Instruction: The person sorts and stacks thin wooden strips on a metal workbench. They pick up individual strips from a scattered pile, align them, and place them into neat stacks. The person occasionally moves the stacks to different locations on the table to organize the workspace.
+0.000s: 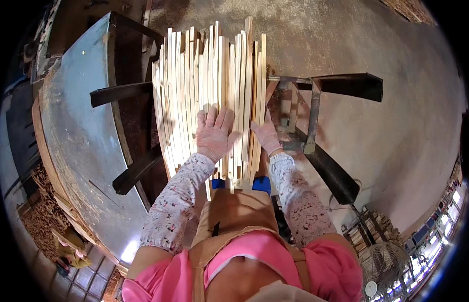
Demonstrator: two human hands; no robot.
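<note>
Many long, pale wooden strips (181, 100) lie side by side in front of me, their far and near ends uneven. My left hand (212, 132), in a light knitted glove, rests flat on top of them with its fingers spread. At the right edge of the bundle is my right hand (267, 135), gloved the same way. Its thumb reaches over the outermost strips and its visible fingers stretch along their outer side. The lower fingers of that hand are hidden. Floral sleeves cover both forearms.
Dark metal arms (335, 173) of a rack stick out on both sides of the strips. To the left stands a blue-grey metal-topped table (86, 85). A round fan (385, 264) and stacked wood pieces (378, 226) are at the lower right. Sawdust lies on the floor (315, 35).
</note>
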